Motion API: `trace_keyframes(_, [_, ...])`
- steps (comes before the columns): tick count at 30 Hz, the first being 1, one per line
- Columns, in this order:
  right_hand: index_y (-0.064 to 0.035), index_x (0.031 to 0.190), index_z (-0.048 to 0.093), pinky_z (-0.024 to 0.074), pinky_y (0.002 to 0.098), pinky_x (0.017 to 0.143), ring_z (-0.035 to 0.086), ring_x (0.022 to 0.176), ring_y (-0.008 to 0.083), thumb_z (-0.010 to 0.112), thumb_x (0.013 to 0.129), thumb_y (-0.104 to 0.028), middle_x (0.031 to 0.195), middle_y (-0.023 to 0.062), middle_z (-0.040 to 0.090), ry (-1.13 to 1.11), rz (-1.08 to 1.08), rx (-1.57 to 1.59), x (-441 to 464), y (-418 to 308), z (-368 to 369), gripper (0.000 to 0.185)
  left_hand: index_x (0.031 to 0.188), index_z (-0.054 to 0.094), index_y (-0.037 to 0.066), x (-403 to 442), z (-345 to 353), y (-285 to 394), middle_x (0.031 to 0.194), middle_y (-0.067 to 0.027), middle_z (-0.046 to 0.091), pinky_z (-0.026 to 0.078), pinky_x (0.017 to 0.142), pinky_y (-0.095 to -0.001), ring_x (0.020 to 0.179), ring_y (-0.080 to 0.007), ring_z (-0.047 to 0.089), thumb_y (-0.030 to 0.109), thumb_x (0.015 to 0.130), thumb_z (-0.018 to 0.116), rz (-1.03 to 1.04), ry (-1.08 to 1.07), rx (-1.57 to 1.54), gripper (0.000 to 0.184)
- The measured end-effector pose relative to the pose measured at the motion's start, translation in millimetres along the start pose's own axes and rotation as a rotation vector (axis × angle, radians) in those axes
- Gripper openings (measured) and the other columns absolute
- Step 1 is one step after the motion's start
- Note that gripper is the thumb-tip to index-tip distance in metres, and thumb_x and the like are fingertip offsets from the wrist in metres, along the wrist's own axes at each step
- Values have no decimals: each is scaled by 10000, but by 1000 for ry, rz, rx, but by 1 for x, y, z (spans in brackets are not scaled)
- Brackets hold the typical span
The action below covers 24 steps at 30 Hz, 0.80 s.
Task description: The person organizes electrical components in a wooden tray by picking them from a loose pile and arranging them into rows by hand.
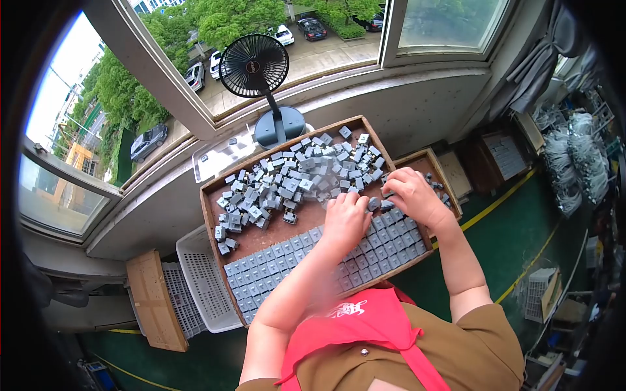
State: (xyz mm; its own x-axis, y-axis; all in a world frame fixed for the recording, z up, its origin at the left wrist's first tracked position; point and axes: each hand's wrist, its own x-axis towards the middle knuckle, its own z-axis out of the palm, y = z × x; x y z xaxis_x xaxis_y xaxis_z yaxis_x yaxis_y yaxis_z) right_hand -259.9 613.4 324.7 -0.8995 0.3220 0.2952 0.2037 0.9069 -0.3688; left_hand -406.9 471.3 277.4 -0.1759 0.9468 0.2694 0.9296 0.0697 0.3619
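A shallow wooden tray (pixel 288 236) holds many small grey boxy parts. Its far half carries a loose pile of grey blocks (pixel 287 186), some tipped on their sides. Along the near side, more grey blocks (pixel 277 259) stand packed in straight rows. My left hand (pixel 347 218) is over the rows' far edge, its fingers curled down and closed, with a small grey block (pixel 373 203) at its thumb side. My right hand (pixel 417 195) reaches in from the right with bent fingers pressed together near that block. Whatever lies under its fingertips is hidden.
A black desk fan (pixel 254 66) stands behind the tray by the open window. White plastic baskets (pixel 203 277) and a cardboard piece (pixel 156 301) are at the left. Another wooden box (pixel 450 179) with small parts adjoins at the right. Bundled clear bags (pixel 574 156) hang farther right.
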Motion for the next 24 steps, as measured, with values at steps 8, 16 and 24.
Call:
trace_keyframes(8, [-87,910,661,471,365,836,575,919,246,721,748,-176,911,48,617,-111,99,-187,-21,2,18,195,949,616,80,23,33,4,901,-94,605,490,730,-376,881,-261,590,217,789,629,58,-74,55,211])
trace_keyframes(16, [-116,1005,632,450,373,825,579,929,232,645,814,-162,933,29,627,-66,27,-260,-20,9,38,197,879,592,45,16,23,13,865,-100,611,494,743,-370,901,-265,599,282,817,619,-60,-99,128,247])
trace_keyframes(24, [-136,942,606,414,372,806,602,818,222,622,804,-136,769,8,621,-88,72,-327,-22,17,55,139,963,571,16,11,15,13,1002,-151,583,493,847,-397,966,-302,582,310,858,600,-180,-246,-19,314])
